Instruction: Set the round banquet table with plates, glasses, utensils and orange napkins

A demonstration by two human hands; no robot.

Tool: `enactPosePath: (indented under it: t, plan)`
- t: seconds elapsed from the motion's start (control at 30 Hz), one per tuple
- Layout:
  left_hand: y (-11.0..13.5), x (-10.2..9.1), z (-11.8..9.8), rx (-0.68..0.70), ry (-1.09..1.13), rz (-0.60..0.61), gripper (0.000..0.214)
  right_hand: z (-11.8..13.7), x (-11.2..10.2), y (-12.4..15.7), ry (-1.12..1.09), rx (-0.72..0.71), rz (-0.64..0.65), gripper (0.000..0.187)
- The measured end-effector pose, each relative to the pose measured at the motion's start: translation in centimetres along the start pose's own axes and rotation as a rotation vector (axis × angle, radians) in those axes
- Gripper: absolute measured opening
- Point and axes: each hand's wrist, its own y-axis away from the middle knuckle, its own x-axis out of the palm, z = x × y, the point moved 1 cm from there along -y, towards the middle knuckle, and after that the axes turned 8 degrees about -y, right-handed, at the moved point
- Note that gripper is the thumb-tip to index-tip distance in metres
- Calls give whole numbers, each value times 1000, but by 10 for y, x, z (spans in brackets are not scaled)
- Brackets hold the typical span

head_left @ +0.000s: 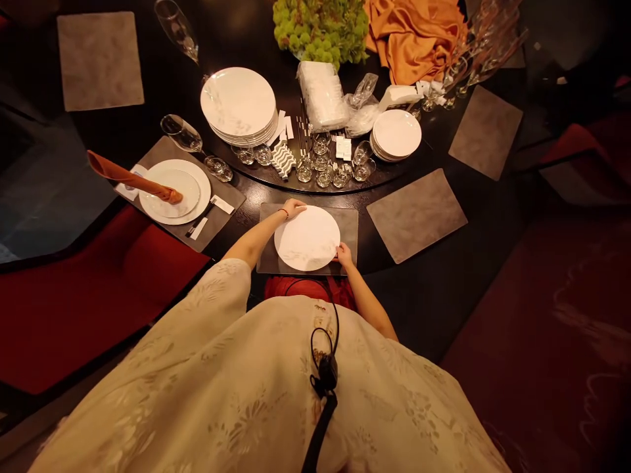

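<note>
A large white dinner plate (307, 238) is over the grey placemat (349, 226) straight in front of me. My left hand (294, 209) grips its upper left rim, with a thin bracelet at the wrist. On the opposite side, my right hand (343, 254) pinches the lower right rim, fingers partly tucked below the edge. Whether the plate rests fully on the mat or is slightly raised, I cannot tell.
To the left is a place setting with stacked plates and an orange napkin (142, 180). The raised round centre holds large plates (238, 102), small plates (397, 133), several small glasses (323, 161) and wrapped packages (323, 96). Tall stemmed glasses (181, 133) stand left; a red chair (148, 263) is near.
</note>
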Motion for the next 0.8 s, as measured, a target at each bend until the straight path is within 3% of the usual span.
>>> enactPosePath:
  t: [0.13,0.23,0.33,0.43,0.5,0.6,0.8]
  plan:
    - [-8,21,4,-61,-44,-35,21,-8,-10,-11,48,-23,-86,17]
    - [0,25,7,-33,-38,-163,26,-12,-19,-19,171,12,-50,13]
    - [30,24,19,-39,-12,-417,33,-13,-30,-25,305,-1,-21,17]
    - [81,32,41,-232,-2,-607,36,-12,-36,-29,282,-41,-76,22]
    - [117,44,57,-404,18,-614,39,-10,-36,-31,266,-65,-102,26]
    - [158,65,72,-565,96,-508,37,-7,-32,-33,359,-124,-101,29]
    - [186,88,78,-621,215,-436,19,12,-29,-34,667,-281,-83,27]
